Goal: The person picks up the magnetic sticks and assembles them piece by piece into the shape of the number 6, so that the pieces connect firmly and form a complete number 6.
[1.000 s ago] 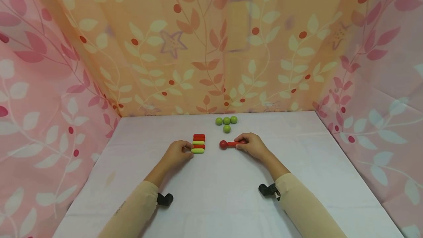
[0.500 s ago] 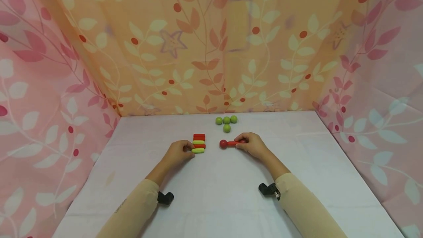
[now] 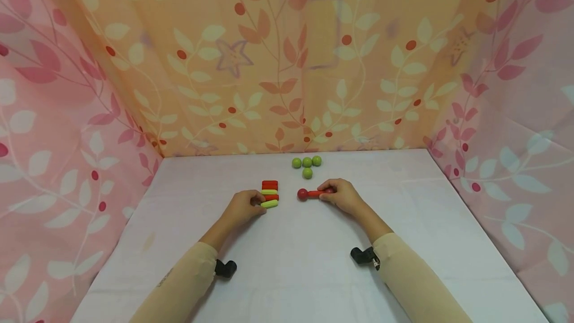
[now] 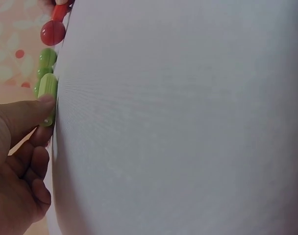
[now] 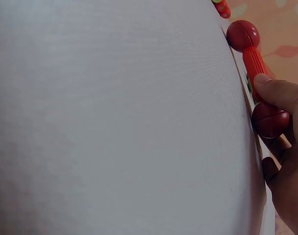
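Note:
My left hand (image 3: 244, 207) pinches the nearest light-green ridged rod (image 3: 270, 204) at its left end, the thumb on it in the left wrist view. This rod slants slightly, close beside a row of several red and light-green rods (image 3: 270, 183). On the right, thumb and fingers of my right hand (image 3: 344, 197) hold a red ridged rod (image 5: 253, 58) with a dark red ball at each end. Its left ball (image 3: 302, 194) points toward the rods, while the right ball (image 5: 270, 120) is partly hidden by the fingers in the head view.
Several green balls (image 3: 307, 173) sit together toward the back of the white-covered table (image 3: 287, 273), three in a row and one in front. A patterned orange curtain (image 3: 287, 64) rises behind, with pink curtains (image 3: 54, 163) along both sides. A black camera (image 3: 225, 268) sits at each wrist.
The nearest light-green rod has turned a little, its right end tipping away from the person, and my left hand has shifted slightly right with it. My right hand stays nearly still.

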The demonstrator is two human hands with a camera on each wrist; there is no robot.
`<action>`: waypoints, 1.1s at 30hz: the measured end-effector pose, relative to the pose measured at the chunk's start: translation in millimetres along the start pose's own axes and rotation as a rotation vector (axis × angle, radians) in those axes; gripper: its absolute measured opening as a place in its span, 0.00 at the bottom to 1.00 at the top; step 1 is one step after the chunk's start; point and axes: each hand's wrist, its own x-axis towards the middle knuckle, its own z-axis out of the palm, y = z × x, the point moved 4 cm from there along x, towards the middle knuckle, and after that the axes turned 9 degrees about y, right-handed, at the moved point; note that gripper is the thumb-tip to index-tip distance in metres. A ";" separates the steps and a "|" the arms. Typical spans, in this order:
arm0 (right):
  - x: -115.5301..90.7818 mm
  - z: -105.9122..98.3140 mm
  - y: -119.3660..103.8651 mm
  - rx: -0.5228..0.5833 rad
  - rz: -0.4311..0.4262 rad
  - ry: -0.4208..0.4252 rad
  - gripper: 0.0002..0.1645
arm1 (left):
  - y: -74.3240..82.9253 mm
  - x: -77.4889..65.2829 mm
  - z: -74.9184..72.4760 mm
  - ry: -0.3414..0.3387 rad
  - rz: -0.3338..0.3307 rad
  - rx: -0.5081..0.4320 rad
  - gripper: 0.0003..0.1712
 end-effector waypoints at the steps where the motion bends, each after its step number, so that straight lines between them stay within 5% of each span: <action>1: 0.1 0.0 0.1 0.000 -0.001 0.000 0.10 | 0.1 0.2 0.5 0.003 0.004 0.002 0.14; 21: -0.6 -2.2 -3.2 0.010 0.004 -0.003 0.10 | 20.8 -9.5 -3.4 -0.007 0.004 -0.087 0.12; 33: 2.5 1.4 4.1 0.003 0.005 0.007 0.10 | 41.6 -14.9 21.4 -0.014 -0.060 -0.134 0.11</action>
